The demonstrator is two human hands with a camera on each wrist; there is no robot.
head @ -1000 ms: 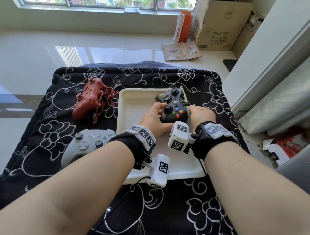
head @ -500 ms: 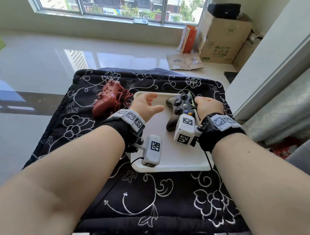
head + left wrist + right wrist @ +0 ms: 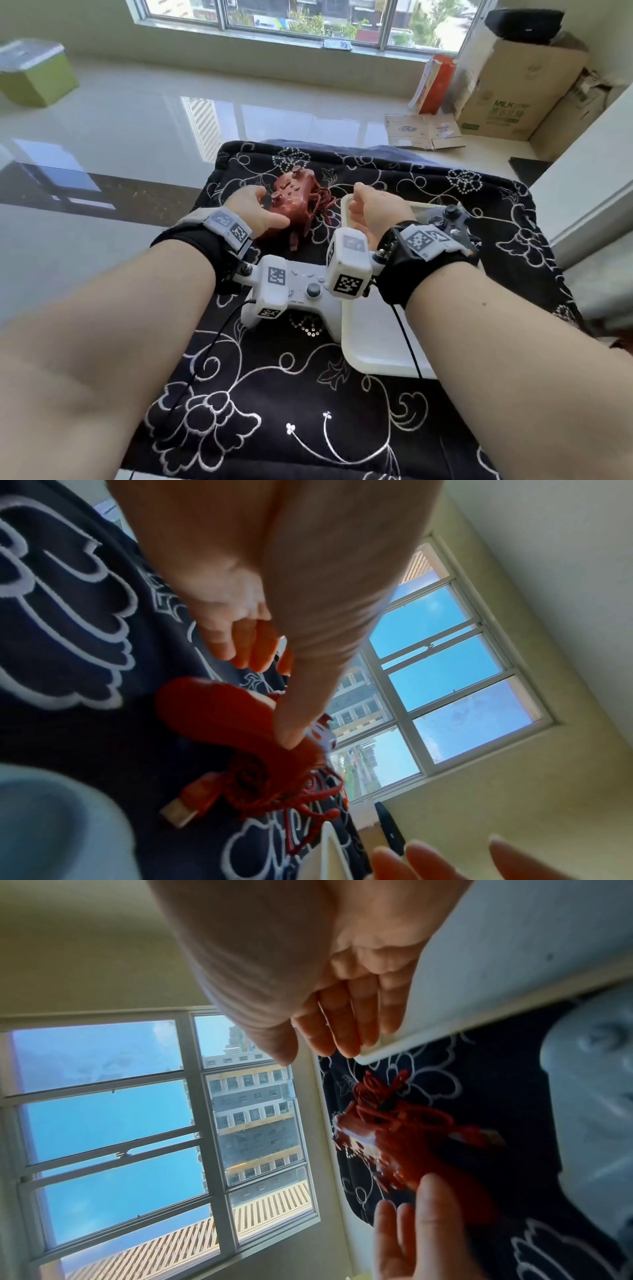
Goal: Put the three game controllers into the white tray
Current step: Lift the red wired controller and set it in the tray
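In the white tray (image 3: 352, 346), at its far right, lies only the black controller (image 3: 454, 222); the red controller (image 3: 291, 202) and the white controller (image 3: 308, 294) are left on the black cloth (image 3: 274, 394), just left of the tray. Both hands hold nothing: the left hand (image 3: 255, 212) spreads at the red controller's near-left side, thumb on it, and the right hand (image 3: 373, 209) hovers loosely curled over the tray's far-left corner.

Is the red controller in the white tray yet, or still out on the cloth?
Out. The red controller lies on the black cloth, left of the white tray; the left hand reaches it.
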